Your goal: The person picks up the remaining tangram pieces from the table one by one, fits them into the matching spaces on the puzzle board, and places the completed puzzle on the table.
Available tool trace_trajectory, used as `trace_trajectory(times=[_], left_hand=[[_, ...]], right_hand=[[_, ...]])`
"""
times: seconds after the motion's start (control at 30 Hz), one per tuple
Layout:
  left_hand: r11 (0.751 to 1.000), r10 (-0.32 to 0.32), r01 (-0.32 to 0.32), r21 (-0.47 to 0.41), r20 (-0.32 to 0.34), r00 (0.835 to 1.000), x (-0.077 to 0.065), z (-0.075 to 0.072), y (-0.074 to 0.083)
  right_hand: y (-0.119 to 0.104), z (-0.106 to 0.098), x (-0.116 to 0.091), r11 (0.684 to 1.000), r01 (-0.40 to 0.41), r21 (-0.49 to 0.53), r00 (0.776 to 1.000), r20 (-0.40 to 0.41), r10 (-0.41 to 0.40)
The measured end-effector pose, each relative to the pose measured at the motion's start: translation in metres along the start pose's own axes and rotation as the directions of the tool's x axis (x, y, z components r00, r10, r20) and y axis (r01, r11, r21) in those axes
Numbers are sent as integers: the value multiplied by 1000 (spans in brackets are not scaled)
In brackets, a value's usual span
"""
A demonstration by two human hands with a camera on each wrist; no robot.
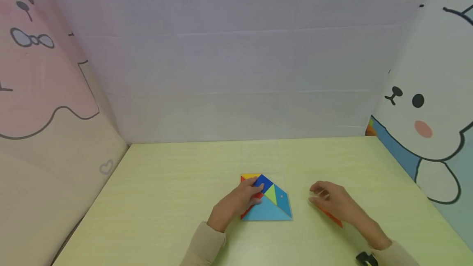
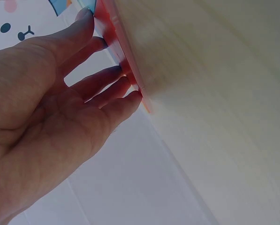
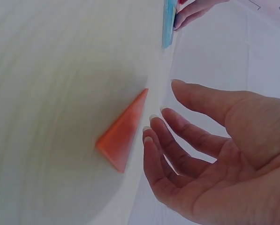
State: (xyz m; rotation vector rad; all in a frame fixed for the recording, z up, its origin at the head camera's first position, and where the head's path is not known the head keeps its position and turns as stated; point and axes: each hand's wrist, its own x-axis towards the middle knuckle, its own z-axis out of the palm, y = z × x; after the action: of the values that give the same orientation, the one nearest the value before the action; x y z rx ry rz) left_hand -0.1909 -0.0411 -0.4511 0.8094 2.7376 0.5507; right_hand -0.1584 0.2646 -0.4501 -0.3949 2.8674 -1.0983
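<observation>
Flat coloured tangram pieces lie together near the middle of the table, among them a light blue triangle [image 1: 266, 212], a dark blue square [image 1: 264, 182], a small green triangle [image 1: 272, 195] and a blue parallelogram [image 1: 283, 203]. My left hand [image 1: 239, 198] rests on their left side with spread fingers; it hides part of the red and yellow pieces. To the right, my right hand [image 1: 335, 201] hovers over an orange-red triangle [image 3: 123, 133]. Its fingers are loosely bent and hold nothing in the right wrist view, with the triangle flat on the table beside the fingertips.
The pale wooden table [image 1: 170, 175] reaches back to a whitish cloth wall [image 1: 236, 69]. Printed cloth with cartoon animals hangs at the left and right sides. A small black object [image 1: 366, 258] shows at the right cuff.
</observation>
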Motion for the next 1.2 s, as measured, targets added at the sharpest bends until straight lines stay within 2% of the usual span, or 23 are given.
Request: trace_trajectory(times=[0.4,0.8,1.2], left_hand=[[1000,1,-1,-4,2,1000,-1,0,-1],[1000,-1,1,-3,5,1000,1,1,-2],[1000,13,-13,3,-11,1000,-2,0,-1]], right_hand=[[8,-5,-11,998,0,-68,1000,-12,-1],[14,-10,-17,993,-75,-95,997,-16,74],[21,-16,-21,984,-130,-120,990,29,135]])
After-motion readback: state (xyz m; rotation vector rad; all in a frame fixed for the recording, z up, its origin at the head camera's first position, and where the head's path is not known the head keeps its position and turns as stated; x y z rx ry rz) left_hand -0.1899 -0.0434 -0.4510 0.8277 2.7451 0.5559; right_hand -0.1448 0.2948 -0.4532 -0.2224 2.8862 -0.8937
